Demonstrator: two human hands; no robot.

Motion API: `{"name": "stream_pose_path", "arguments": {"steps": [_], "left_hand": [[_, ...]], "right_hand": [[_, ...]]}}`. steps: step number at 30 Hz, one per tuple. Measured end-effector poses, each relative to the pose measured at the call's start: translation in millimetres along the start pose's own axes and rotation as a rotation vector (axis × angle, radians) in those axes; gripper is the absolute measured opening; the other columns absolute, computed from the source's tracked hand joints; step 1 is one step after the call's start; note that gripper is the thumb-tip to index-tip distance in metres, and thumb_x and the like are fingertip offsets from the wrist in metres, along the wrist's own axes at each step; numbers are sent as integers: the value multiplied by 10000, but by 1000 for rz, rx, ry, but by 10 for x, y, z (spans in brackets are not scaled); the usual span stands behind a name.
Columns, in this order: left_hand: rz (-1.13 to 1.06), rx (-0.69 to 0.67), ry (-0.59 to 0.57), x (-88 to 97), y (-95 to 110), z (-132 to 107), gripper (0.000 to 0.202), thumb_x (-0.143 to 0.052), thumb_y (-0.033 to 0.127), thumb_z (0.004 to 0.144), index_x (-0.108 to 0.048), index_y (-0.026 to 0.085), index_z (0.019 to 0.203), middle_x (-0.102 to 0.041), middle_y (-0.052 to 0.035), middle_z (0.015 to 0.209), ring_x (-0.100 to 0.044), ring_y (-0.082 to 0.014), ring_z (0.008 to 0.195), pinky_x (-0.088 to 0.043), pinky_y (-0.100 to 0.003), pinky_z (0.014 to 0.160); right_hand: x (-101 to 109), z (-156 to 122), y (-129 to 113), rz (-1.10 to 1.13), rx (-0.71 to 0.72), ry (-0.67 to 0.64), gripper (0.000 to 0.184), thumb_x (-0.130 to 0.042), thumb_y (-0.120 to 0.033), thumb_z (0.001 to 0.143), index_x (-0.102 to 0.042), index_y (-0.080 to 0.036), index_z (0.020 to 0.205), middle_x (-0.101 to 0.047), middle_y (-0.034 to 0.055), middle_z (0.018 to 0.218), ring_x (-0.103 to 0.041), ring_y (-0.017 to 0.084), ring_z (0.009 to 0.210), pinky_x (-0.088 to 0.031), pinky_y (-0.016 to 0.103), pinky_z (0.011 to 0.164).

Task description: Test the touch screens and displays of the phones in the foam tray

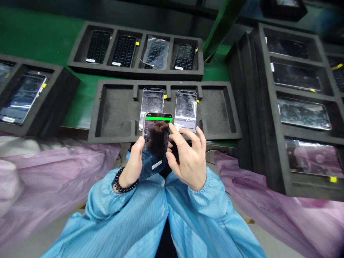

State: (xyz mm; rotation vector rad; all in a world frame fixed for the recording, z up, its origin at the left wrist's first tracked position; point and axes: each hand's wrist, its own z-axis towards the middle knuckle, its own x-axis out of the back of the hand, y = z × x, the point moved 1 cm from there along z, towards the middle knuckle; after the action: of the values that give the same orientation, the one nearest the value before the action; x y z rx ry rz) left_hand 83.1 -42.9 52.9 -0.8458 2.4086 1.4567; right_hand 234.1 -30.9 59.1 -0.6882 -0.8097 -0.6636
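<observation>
By the tray | left hand: fingers clasping phone | right hand: fingers spread, index at upper corner

No wording can be read. The held phone bears a label too small to make out; two phones in the near tray show tiny illegible lines; white stickers on the far phones are unreadable too.

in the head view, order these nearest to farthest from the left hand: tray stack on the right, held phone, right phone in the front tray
1. Held phone: in the left hand
2. Right phone: ahead and rightward, in the front tray
3. Tray stack: far right
</observation>
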Motion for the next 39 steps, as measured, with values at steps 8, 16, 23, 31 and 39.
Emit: {"name": "stream_pose_path", "arguments": {"steps": [8, 16, 23, 31, 39], "left_hand": [[-30, -92, 38, -35, 5, 15, 391, -532, 422, 878, -715, 208, 1149, -769, -16, 1101, -571, -262, 1344, -489, -383, 1153], [-149, 41, 52, -120, 203, -8, 435, -415, 443, 950, -701, 183, 1150, -768, -44, 1103, -623, -249, 1275, -488, -416, 1148], [-106, 237, -190, -122, 356, 28, 724, -201, 581, 946, -714, 82, 1059, -768, -145, 1022, -714, -294, 1076, -581, -423, 973], [-112, 276, -207, -137, 417, 39, 800, -132, 611, 935, -738, 94, 1002, -765, -170, 992, -751, -274, 911, -637, -397, 784], [-110, 259, -276, -122, 449, 40, 820, -83, 585, 944, -728, 82, 986, -756, -177, 963, -747, -281, 897, -633, -403, 771]], "right_hand": [[-46, -55, -43, 86, -33, 18, 298, -450, -263, 982, -595, -156, 1219, -681, 79, 1355, -575, 217, 1217, -284, 463, 1231], [-42, -126, -7, 124, 51, 80, 321, -401, -279, 996, -646, -184, 1181, -730, 56, 1265, -606, 213, 1170, -298, 456, 1221], [49, -168, 30, 156, 199, 198, 385, -323, -303, 1032, -694, -211, 995, -791, 29, 1082, -666, 171, 977, -367, 427, 1166], [129, -314, -44, 207, 286, 269, 476, -280, -269, 1042, -672, -238, 774, -813, -14, 984, -656, 113, 868, -483, 368, 1040], [75, -436, -70, 297, 353, 366, 471, -309, -233, 1018, -658, -222, 703, -804, 33, 1007, -674, 104, 926, -481, 346, 1053]]}}
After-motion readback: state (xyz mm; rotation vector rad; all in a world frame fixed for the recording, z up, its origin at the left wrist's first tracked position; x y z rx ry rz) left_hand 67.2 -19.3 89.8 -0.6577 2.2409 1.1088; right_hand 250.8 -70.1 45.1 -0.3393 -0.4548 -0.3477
